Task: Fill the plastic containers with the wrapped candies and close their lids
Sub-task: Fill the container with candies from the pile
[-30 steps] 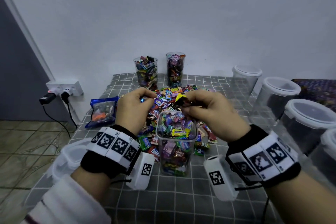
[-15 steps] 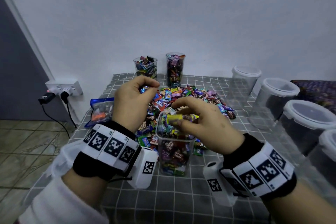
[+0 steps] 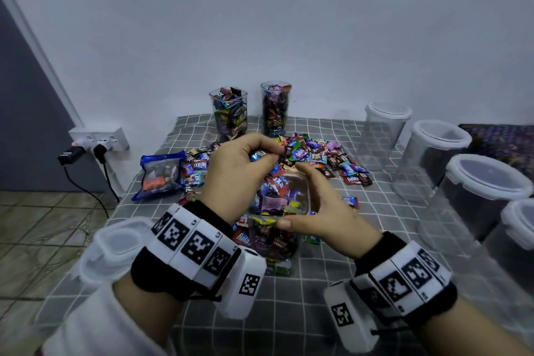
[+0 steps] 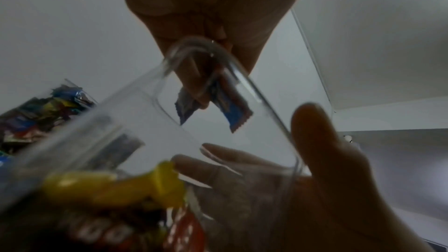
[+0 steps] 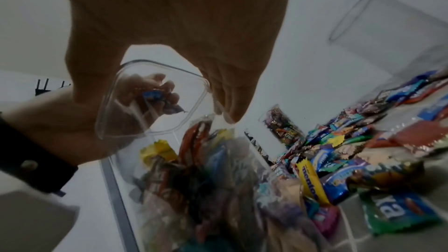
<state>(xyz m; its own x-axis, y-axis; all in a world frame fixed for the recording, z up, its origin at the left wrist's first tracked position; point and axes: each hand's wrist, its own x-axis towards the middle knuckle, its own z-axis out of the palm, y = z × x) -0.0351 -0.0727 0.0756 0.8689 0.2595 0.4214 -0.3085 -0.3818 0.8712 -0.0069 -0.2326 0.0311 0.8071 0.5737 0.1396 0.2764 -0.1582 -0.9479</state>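
Container (image 3: 274, 228) sits centre frame in the head view on the checked cloth (image 3: 318, 312), clear plastic, square-ish mouth, lid off, packed with wrapped candies nearly to the rim. Right hand (image 3: 323, 211) grips it at the rim: thumb on the near edge, fingers curved round the far right side (right wrist view shows the same wrap round the rim (image 5: 155, 99)). Left hand (image 3: 239, 170) hangs just above the container mouth, fingertips pinched narrow on a couple of small blue-wrapped candies (image 4: 213, 106); left wrist view shows them dangling over the opening. Loose candy pile (image 3: 318, 156) lies on the cloth just behind the container, spreading toward the right. Two filled clear cups (image 3: 251, 113) stand at the back centre against the wall. Blue zip bag (image 3: 161, 173) lies left of the pile. Four lidded round tubs (image 3: 439, 150) line the right edge of the frame, contents not readable. A white lid (image 3: 115, 243) lies at lower left, partly behind the left wrist band. Wall socket with plugs (image 3: 98, 141) sits at middle left.
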